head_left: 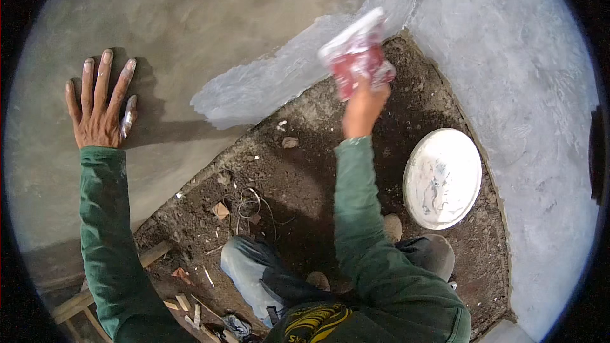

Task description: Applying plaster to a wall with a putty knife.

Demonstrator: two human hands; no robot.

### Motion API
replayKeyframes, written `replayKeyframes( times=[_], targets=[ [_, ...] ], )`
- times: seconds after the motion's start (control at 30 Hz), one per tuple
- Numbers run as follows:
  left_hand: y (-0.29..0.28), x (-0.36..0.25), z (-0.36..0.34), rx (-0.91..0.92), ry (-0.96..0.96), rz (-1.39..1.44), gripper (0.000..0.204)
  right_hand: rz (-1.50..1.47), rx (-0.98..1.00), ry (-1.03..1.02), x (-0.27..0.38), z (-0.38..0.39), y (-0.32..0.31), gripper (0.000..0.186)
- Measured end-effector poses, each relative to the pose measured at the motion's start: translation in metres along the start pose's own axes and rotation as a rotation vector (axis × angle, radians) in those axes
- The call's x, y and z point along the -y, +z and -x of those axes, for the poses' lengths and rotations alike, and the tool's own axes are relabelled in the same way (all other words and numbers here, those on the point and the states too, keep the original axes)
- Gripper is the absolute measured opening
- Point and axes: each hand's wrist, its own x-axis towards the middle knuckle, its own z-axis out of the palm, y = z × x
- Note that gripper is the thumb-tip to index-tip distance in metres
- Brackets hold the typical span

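Note:
My left hand (100,114) lies flat on the bare grey-brown wall (190,19), its fingers spread and the thumb smeared with white. My right hand (363,109) is closed around a red plastering trowel (356,57) with a white edge and white smears, blurred by motion. The trowel is at the lower part of the wall near the corner, over a band of pale wet coating (254,92). Whether its edge touches the wall I cannot tell.
A round white lid or bucket top (443,178) with smears sits on the dirt floor (305,171) to the right. The right wall (508,70) is coated pale grey. Looped wire (249,206), stones and wood scraps (184,303) lie around my knees.

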Motion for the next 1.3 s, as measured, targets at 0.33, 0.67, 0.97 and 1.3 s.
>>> replayKeyframes(
  times=[0.33,0.67,0.97,1.3],
  targets=[
    [-0.001,-0.001,0.003,0.045,-0.046,0.037,0.066,0.768,-0.018,-0.601,-0.053,-0.079,0.001,0.038],
    [0.001,-0.002,-0.006,-0.066,0.008,-0.003,0.051,0.960,0.228,-0.590,-0.069,-0.022,0.005,0.053],
    [-0.001,-0.002,-0.003,-0.016,0.003,0.021,0.058,-0.385,0.010,0.211,-0.010,-0.041,-0.041,0.031],
    [0.000,-0.003,-0.002,0.030,-0.019,0.004,0.059,-0.339,-0.083,0.533,-0.058,-0.051,0.022,0.035]
  ],
)
